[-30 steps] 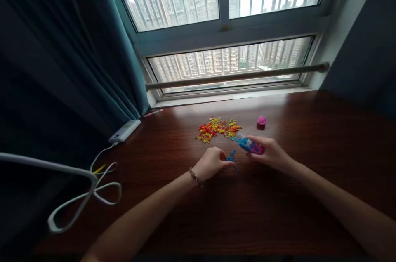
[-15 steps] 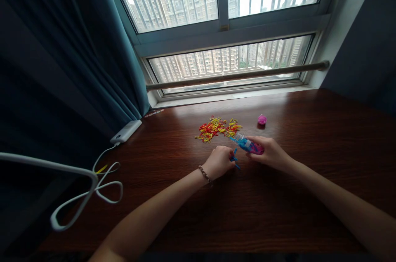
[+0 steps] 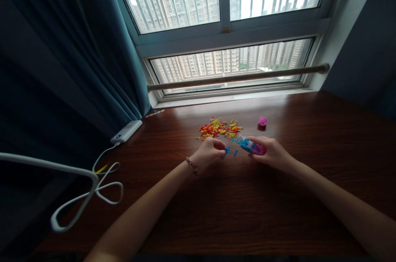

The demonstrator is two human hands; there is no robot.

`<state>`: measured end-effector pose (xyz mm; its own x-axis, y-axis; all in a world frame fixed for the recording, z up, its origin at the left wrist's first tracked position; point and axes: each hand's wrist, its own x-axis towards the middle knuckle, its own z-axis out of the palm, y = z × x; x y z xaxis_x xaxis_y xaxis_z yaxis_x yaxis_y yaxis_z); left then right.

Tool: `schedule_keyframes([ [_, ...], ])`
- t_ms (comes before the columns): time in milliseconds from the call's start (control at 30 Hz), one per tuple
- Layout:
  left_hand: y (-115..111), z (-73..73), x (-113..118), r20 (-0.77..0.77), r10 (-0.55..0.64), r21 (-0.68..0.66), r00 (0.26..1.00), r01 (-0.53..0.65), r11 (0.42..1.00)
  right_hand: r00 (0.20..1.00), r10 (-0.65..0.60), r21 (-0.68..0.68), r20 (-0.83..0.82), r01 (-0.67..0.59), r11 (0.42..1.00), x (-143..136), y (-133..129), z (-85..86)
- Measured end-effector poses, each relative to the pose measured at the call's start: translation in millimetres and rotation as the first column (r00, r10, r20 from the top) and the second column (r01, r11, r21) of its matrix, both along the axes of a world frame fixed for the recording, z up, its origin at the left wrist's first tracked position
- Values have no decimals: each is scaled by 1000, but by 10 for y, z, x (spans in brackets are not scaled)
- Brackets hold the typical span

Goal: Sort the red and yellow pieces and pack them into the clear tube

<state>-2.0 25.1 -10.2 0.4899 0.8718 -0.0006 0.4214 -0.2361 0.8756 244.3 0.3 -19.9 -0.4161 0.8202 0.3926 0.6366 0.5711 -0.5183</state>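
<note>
Left hand (image 3: 208,152): thumb and fingers pinched on a few thin blue pieces (image 3: 227,149), just left of the bottle mouth. I can't tell how firm the pinch is. One loose blue piece (image 3: 235,153) lies on the table (image 3: 247,204) between the hands. Right hand (image 3: 274,150) is wrapped around the lower part of the clear bottle (image 3: 249,145), tilted, mouth toward the left hand; blue and pink inside. I'd brace the bottle and let the left fingers do the fine work, few pieces per pinch, since they're thin and could slip. I'd watch the tilt: contents could spill into the red-and-yellow pile (image 3: 212,131) just beyond. Pink cap (image 3: 262,121) sits clear of both hands.
</note>
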Motion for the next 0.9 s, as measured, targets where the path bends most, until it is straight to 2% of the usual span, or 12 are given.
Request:
schedule_keyframes([
  [67, 54, 56, -81, 161, 29, -58, 986, -20, 998, 998, 17, 5, 61, -17, 1000, -4, -13, 18],
  [133, 54, 115, -104, 231, -7, -29, 973, 14, 999, 992, 47, 13, 117, -49, 999, -24, -39, 32],
  [233, -18, 170, -57, 179, -117, 114, 977, 98, 989, 982, 97, 20, 163, -101, 995, -74, -87, 43],
  [300, -77, 168, -4, 109, -137, 234, 985, 109, 966, 979, 112, 17, 172, -116, 993, -105, -113, 44],
  [467, -169, 86, 110, 108, 82, 388, 991, -118, 914, 984, 106, -20, 140, -105, 994, -137, -146, 43],
  [600, -212, 45, 170, 55, 149, 503, 987, -156, 850, 988, 117, -61, 99, -112, 992, -153, -169, 60],
  [667, -231, 39, 190, 64, 198, 498, 978, -203, 843, 989, 123, -77, 78, -117, 990, -161, -179, 67],
  [767, -246, 40, 202, 120, 261, 393, 958, -287, 874, 991, 125, -91, 58, -119, 989, -166, -187, 64],
  [900, -235, 41, 187, 164, 212, 309, 964, -254, 916, 991, 132, -101, 35, -127, 987, -160, -185, 52],
])
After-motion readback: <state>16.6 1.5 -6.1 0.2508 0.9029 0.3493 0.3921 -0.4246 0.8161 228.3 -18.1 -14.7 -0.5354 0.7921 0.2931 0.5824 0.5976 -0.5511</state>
